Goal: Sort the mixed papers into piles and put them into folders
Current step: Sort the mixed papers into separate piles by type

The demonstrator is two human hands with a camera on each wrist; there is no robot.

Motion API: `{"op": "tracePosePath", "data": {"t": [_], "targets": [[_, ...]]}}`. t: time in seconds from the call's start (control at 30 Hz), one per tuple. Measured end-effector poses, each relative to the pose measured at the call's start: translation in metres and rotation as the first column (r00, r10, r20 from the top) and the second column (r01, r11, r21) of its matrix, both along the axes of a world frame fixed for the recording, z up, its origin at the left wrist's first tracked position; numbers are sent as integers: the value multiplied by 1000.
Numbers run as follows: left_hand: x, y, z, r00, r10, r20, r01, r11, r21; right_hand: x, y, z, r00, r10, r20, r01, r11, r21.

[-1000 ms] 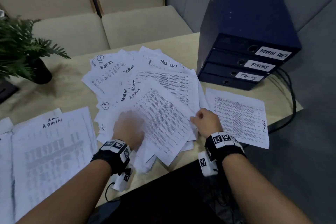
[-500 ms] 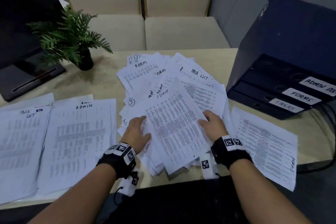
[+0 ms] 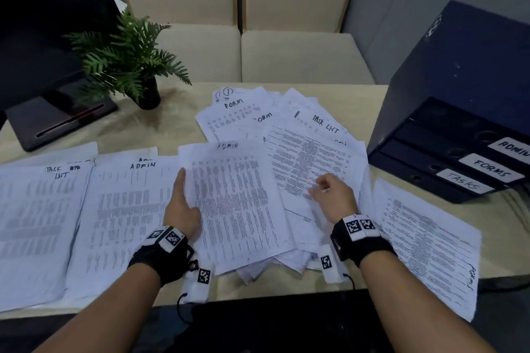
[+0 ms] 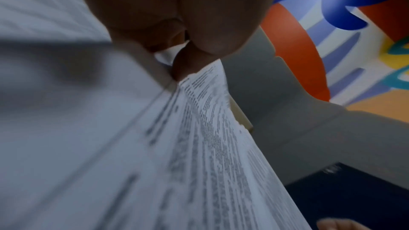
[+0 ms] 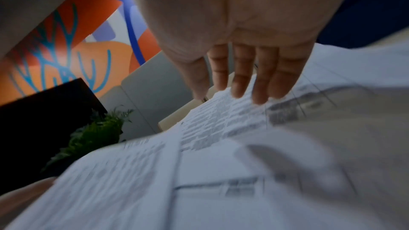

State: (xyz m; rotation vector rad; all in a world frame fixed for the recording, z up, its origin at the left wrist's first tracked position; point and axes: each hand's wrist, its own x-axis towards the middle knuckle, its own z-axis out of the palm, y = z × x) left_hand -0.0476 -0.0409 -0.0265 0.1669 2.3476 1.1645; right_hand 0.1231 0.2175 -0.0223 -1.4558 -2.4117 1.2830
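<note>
My left hand (image 3: 182, 209) has pinched the ADMIN sheet (image 3: 235, 203) off the heap (image 3: 309, 152), bound nine o'clock; right hand (image 3: 334, 198) lies slack.

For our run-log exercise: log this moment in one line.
left hand: pinches white printed ADMIN sheet | right hand: touches white mixed-paper heap

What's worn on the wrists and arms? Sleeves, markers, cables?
No sleeves or gloves. The left wrist strap and right wrist strap are black, each topped with white square-code tags. A white pod hangs under each, left pod, right pod, with its own code tag and a thin black cable.
</note>
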Motion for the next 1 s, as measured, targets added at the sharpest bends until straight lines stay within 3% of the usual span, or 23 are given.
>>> {"op": "tracePosePath", "data": {"t": [0.23, 0.4, 0.57, 0.73, 0.8, 0.9, 1.0], "targets": [[0, -23, -8, 999, 32, -14, -32, 999, 6, -34, 40, -1, 935, 60, 349, -174, 936, 306], [4, -22, -11, 997, 79, -10, -79, 997, 8, -40, 45, -11, 822, 113, 559, -274, 938, 214], [5, -22, -13, 997, 73, -40, -73, 997, -11, -39, 53, -15, 818, 70, 572, -260, 930, 258], [3, -20, -9, 998, 54, -32, -55, 998, -16, -39, 50, -7, 831, 39, 556, -243, 923, 299], [1, -19, -5, 999, 37, -25, -37, 999, -19, -39, 50, 1, 869, -1, 494, -192, 920, 341], [-5, -20, -5, 1000, -6, -7, 6, 999, -33, -35, 50, 22, 964, -76, 256, -3, 955, 296], [-11, -20, -7, 997, -74, -26, 72, 995, -70, -25, 48, 48, 967, -244, -70, 254, 931, 263]]}}
